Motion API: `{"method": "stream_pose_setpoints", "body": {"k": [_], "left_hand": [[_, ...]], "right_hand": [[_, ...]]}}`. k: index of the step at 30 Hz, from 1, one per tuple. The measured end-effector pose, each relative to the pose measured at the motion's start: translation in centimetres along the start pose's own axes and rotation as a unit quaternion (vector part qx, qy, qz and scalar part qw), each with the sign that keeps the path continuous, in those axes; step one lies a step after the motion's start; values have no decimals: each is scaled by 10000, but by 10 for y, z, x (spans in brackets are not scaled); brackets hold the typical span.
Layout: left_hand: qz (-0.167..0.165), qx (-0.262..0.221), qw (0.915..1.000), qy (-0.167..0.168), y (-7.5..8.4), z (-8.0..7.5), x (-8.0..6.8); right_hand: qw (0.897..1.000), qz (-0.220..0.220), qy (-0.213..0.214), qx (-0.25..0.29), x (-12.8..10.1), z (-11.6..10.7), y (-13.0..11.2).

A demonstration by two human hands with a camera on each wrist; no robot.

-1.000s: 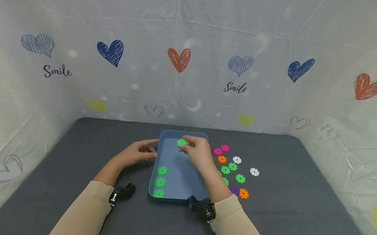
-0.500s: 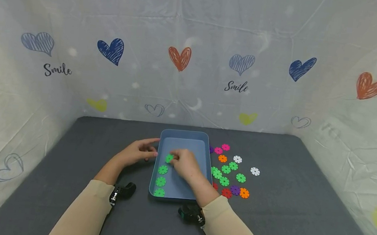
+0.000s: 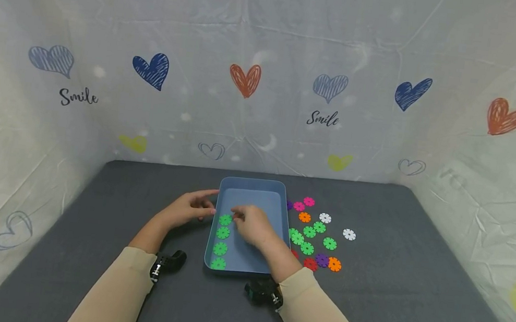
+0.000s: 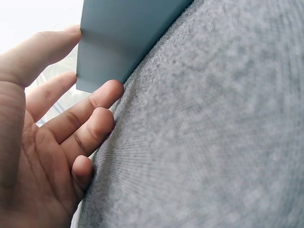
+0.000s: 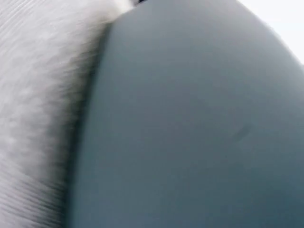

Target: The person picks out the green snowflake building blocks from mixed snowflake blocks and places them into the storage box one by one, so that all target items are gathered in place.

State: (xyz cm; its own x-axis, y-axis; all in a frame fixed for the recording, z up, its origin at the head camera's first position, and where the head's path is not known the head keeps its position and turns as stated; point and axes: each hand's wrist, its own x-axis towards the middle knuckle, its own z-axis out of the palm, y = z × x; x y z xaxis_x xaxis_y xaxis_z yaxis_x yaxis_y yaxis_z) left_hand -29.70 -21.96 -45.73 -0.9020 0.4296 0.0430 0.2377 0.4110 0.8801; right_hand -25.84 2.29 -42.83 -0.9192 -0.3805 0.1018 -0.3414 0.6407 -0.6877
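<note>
Head view: four green discs [image 3: 222, 241] in blue tray [image 3: 255, 186].

A dark grey felt-like cover [image 3: 415, 282] lay over the counter, its far edge running straight across at twelve o'clock and its corners rounded. A white, creased sheet [image 3: 271, 36] closed the counter in on three sides: behind it at twelve o'clock, and slanting in at nine and three o'clock. The sheet was printed with hearts: a navy heart [image 3: 151, 70] toward eleven o'clock, an orange-red heart [image 3: 245, 80] at twelve, a pale blue hatched heart [image 3: 329, 87] and another navy one [image 3: 412, 94] toward one o'clock. The word "Smile" [image 3: 78, 97] stood in black script. Fainter yellow hearts [image 3: 338, 162] sat low on the sheet. The light was soft and even, with no hard shadows.
</note>
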Motion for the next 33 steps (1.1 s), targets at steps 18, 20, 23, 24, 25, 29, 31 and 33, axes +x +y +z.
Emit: {"method": "stream_pose_setpoints", "body": {"k": [18, 20, 23, 24, 25, 29, 31, 33], "left_hand": [[18, 75, 10000, -35, 40, -1, -17], [10, 69, 10000, -41, 39, -2, -16], [-9, 73, 10000, -42, 37, -1, -15], [-16, 75, 10000, -40, 37, -1, -15], [-21, 73, 10000, -36, 37, -1, -15], [-37, 57, 10000, -12, 38, -1, -16], [-43, 65, 10000, -3, 38, -1, -16], [-51, 81, 10000, 10, 38, 0, -16]], "right_hand": [[9899, 491, 446, 1252, -20, -105, 43], [9911, 562, 421, 1130, -25, -114, 55], [9909, 803, 316, 1029, -33, -126, 73], [9913, 872, 256, 956, -35, -130, 79], [9909, 973, 196, 913, -38, -132, 84], [9872, 1417, -80, 723, -47, -140, 105], [9838, 1670, -191, 631, -52, -142, 112], [9796, 1928, -268, 504, -56, -143, 118]]}}
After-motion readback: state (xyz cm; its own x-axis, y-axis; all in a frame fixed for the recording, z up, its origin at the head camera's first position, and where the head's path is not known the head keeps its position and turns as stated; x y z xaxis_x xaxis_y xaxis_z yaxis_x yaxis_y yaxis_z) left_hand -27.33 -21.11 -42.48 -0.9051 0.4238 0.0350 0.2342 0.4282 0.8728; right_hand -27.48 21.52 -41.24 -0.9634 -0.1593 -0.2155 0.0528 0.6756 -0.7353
